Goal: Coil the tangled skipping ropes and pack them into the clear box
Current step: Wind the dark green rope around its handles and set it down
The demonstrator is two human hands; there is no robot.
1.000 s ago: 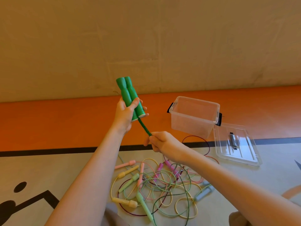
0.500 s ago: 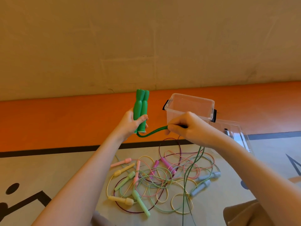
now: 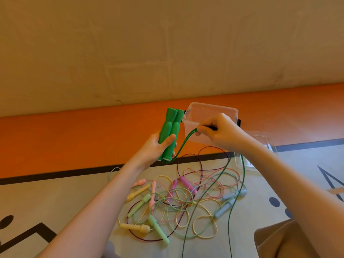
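My left hand [image 3: 158, 148] grips the two dark green handles [image 3: 170, 133] of one skipping rope, held side by side and upright. Their doubled green cord [image 3: 183, 144] curves from the handle bottoms up to my right hand [image 3: 219, 132], which pinches it; the rest hangs down in two strands toward the floor. Below lies a tangle of pastel ropes [image 3: 186, 203] with pink, yellow, mint and grey-blue handles. The clear box [image 3: 214, 110] stands open behind my right hand.
The box's clear lid [image 3: 260, 144] lies flat on the floor to its right, mostly hidden by my right arm. An orange strip and a beige wall run behind. My knee [image 3: 290, 239] shows at the lower right.
My right hand has lifted the green cord up and to the right, from below the handles to in front of the box. The left hand has turned the handles more upright.
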